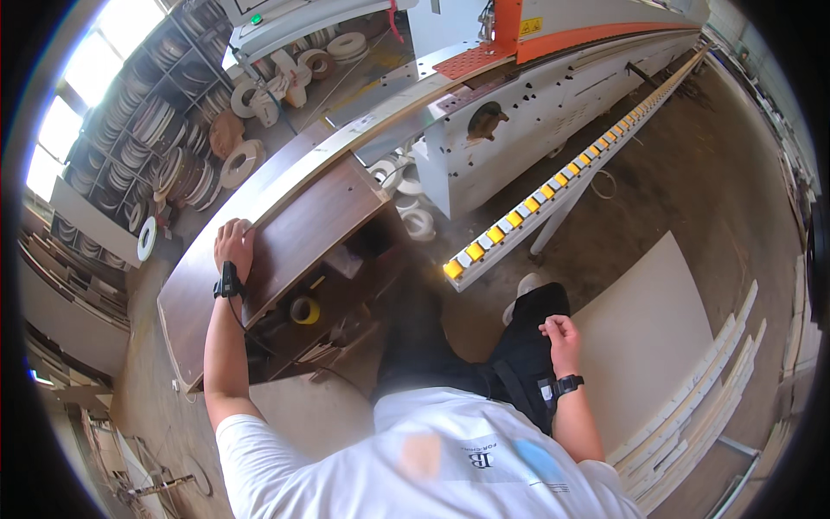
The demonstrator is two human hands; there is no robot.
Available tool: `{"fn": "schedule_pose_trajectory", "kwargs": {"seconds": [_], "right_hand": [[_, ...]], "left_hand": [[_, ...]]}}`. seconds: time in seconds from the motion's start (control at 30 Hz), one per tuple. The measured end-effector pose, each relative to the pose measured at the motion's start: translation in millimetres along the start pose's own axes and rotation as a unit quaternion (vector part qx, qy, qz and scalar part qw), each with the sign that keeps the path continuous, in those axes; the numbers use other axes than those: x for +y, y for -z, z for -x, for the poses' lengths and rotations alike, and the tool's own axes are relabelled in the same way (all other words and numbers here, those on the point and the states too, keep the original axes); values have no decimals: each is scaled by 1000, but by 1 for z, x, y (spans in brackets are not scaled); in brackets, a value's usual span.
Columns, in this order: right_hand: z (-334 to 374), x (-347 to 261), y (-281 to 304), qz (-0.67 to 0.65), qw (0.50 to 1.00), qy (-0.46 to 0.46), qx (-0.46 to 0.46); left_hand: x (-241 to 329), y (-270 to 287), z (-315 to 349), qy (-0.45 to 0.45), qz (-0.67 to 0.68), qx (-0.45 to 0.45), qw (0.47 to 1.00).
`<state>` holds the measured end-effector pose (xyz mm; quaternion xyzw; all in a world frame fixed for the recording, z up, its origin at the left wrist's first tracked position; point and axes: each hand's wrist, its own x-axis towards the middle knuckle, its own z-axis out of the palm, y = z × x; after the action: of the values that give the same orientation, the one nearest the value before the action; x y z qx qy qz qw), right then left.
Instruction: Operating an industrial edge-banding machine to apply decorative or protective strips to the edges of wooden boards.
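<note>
A long narrow white board (298, 177) lies along the dark brown tabletop (303, 216) at the left and runs toward the machine. My left hand (233, 246) is on the near end of this board, its fingers bent over the edge and held together. A black device with a thin cable is strapped to my left wrist. My right hand (562, 336) hangs beside my right thigh, fingers curled in, and nothing shows in it. It touches neither the table nor the machine. Another black band (567, 385) circles my right wrist.
A long machine (527, 130) with an orange guard stands ahead. Its roller rail (519, 214), with yellow and white rollers, stretches toward the far right. Yellow tape (304, 310) sits on the shelf below the tabletop. A large panel (648, 303) and white strips (692, 415) lie right. Edging rolls fill racks (151, 121).
</note>
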<state>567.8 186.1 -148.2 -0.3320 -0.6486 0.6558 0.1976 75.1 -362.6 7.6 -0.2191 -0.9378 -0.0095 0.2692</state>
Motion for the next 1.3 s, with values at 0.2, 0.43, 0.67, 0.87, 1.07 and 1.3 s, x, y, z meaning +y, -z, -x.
{"fn": "schedule_pose_trajectory", "kwargs": {"seconds": [0.2,0.43,0.67,0.87,1.07,1.3], "right_hand": [[-9,11,0,10,1000,-8,-1],[-13,7,1,9,1000,-16,10],[-2,0,2,-5,999,-17,43],[19,8,33,-89,994,-15,56],[65,62,111,143,948,-18,283],[198,128,262,367,747,-214,511]], "left_hand": [[36,-12,-36,17,68,-3,998],[89,-20,-74,-7,71,-16,997],[146,-36,-110,-27,93,19,995],[167,-89,-147,-102,71,12,992],[198,-120,-184,-94,58,-88,990],[205,-138,-188,-143,181,-69,971]]}}
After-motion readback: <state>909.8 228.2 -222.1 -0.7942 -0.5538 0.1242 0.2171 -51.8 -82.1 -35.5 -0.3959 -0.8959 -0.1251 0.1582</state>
